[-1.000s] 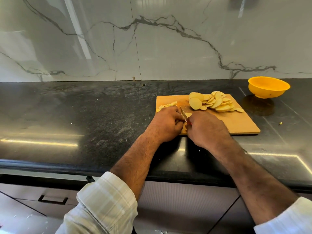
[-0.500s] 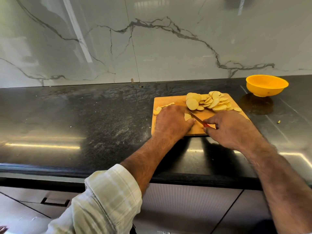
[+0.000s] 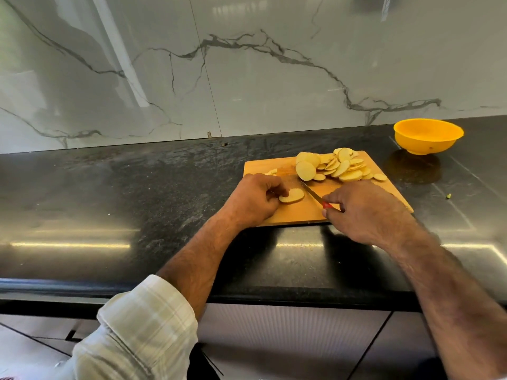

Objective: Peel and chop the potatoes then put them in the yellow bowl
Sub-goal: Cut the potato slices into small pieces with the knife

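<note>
Nearest you, your rolled plaid sleeve (image 3: pixel 142 325) sits at 7 o'clock, with both forearms reaching over the front edge of the dark surface (image 3: pixel 109 201). Your left hand (image 3: pixel 252 200) rests on the near left corner of the wooden cutting board (image 3: pixel 299 213), its fingers curled and holding a potato piece (image 3: pixel 292 196) flat on the board, cut face up. At 3 o'clock from that piece, your right hand (image 3: pixel 365 212) has its fingers wrapped around the red handle of a knife (image 3: pixel 315 194); the blade angles toward 10 o'clock, its tip near the sliced pile, the blade lying just right of the held piece. Further out, a heap of potato slices (image 3: pixel 337 167) covers the far right part of the board, overlapping one another, and a few small scraps (image 3: pixel 271 171) lie at the board's far left. Beyond the board at 2 o'clock, the yellow bowl (image 3: pixel 428 137) stands upright on the surface, well apart from the slices. A tiny scrap (image 3: pixel 448 196) lies on the surface right of the board. The marble wall (image 3: pixel 247 78) rises behind.
</note>
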